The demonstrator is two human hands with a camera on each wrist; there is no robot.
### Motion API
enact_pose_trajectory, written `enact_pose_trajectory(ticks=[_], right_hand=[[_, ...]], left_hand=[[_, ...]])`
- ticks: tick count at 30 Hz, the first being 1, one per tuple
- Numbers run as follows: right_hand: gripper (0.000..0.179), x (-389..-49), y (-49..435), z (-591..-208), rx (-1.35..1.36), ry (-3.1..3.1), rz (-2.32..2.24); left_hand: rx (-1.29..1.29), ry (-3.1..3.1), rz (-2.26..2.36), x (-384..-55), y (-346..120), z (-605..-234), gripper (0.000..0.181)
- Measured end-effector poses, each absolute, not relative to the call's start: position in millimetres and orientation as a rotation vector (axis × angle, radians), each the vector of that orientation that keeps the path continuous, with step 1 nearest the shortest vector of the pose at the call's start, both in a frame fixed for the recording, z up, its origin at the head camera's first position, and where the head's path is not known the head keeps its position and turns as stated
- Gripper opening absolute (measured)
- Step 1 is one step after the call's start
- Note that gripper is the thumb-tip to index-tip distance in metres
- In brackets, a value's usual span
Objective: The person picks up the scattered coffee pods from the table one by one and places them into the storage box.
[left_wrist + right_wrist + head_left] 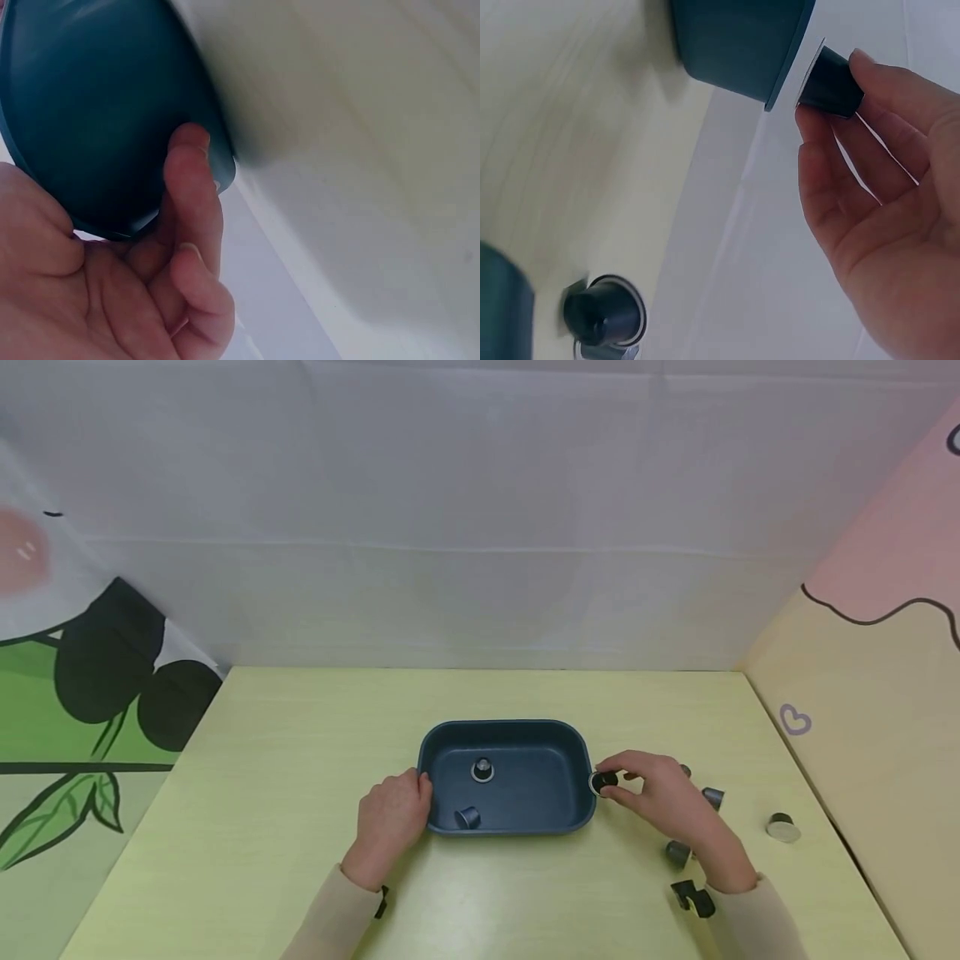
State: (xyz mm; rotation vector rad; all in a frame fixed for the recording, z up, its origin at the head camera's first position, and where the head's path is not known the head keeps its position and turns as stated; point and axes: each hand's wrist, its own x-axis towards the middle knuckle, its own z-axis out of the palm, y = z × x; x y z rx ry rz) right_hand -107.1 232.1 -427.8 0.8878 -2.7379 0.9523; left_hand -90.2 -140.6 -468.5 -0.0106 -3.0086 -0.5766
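A dark blue rectangular tray (pixel 525 793) with rounded corners stands mid-table, holding two coffee capsules: one upright (pixel 483 769), one lying on its side (pixel 468 817). My left hand (pixel 393 817) grips the tray's left end, thumb over the rim and fingers curled against the outer wall, as the left wrist view shows. Between thumb and fingertips my right hand (pixel 660 793) pinches a dark coffee capsule (pixel 830 84), its foil lid facing the tray. In the right wrist view that capsule is raised beside the tray's rim (pixel 786 71), with a small gap between them.
Several loose capsules lie right of the tray, around my right forearm, including one on its side (pixel 678 853) and another (pixel 713 797). Farther right a capsule (pixel 783 828) stands near the side panel (pixel 862 760). A white cloth backdrop (pixel 480 602) rises behind the table.
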Motion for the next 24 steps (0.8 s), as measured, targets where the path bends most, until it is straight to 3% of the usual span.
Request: enact_pose_trajectory(ticks=[24], right_hand=[[0.025, -141, 180, -398, 1.050, -2.785, 1.124]], left_hand=[[0.002, -3.033, -0.579, -90, -140, -466, 0.036]])
